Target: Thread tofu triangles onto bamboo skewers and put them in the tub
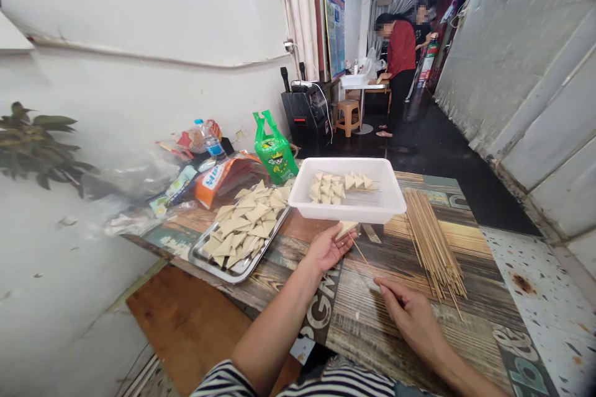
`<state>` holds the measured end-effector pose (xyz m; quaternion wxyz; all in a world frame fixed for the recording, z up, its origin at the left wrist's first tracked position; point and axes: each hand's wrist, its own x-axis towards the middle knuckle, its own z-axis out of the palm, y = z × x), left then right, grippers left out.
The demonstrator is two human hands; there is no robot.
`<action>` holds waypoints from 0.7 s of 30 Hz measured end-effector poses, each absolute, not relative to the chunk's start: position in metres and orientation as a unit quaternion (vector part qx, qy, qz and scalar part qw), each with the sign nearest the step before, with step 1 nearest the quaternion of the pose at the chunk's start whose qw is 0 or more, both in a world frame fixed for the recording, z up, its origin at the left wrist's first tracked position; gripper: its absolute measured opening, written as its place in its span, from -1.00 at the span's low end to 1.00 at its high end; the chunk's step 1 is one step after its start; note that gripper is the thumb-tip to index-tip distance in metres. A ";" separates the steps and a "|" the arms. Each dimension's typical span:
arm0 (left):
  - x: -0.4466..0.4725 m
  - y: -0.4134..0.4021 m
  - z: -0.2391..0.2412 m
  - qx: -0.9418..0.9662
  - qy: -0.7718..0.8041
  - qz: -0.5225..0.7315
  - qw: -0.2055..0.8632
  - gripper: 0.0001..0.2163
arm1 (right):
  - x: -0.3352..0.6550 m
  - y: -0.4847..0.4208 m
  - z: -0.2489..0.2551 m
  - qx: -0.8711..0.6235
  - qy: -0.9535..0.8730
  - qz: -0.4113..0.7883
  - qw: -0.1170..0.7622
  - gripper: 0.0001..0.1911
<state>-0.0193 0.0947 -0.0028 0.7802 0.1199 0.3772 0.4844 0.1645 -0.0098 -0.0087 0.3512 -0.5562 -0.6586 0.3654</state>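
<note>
My left hand (329,249) is closed on a pale triangular piece of tofu (346,229), holding it just in front of a white plastic tub (347,214). In my right hand (407,309) a thin wooden skewer (362,254) is pinched near its lower end. The skewer's upper end meets the triangle; whether it has gone in cannot be made out. Inside the tub lie several skewers threaded with triangles (327,188). To the left, a metal tray (241,275) carries a heap of loose triangles (249,223). A bundle of bare skewers (433,239) lies to the right.
Behind the metal tray are a green bag (276,158), an orange package (216,180) and a water bottle (212,142). A black speaker (306,116) stands beyond the patterned table (363,316). Farther back, a person in red (401,49) bends over another table, with another person behind.
</note>
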 end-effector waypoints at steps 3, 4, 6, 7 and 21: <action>-0.019 0.095 -0.005 0.127 0.374 0.487 0.779 -0.79 | 0.164 -0.009 -0.010 -0.556 -0.660 0.363 0.352 -0.64; -0.019 0.095 -0.006 0.132 0.373 0.487 0.779 -0.79 | 0.164 -0.009 -0.010 -0.556 -0.660 0.362 0.353 -0.64; -0.018 0.095 -0.010 0.147 0.368 0.485 0.780 -0.78 | 0.164 -0.009 -0.011 -0.557 -0.661 0.359 0.353 -0.65; -0.018 0.094 -0.012 0.156 0.367 0.484 0.779 -0.76 | 0.165 -0.008 -0.011 -0.558 -0.661 0.359 0.352 -0.64; -0.006 0.086 -0.005 0.168 0.354 0.526 0.755 -0.74 | 0.165 -0.008 -0.009 -0.559 -0.668 0.357 0.338 -0.63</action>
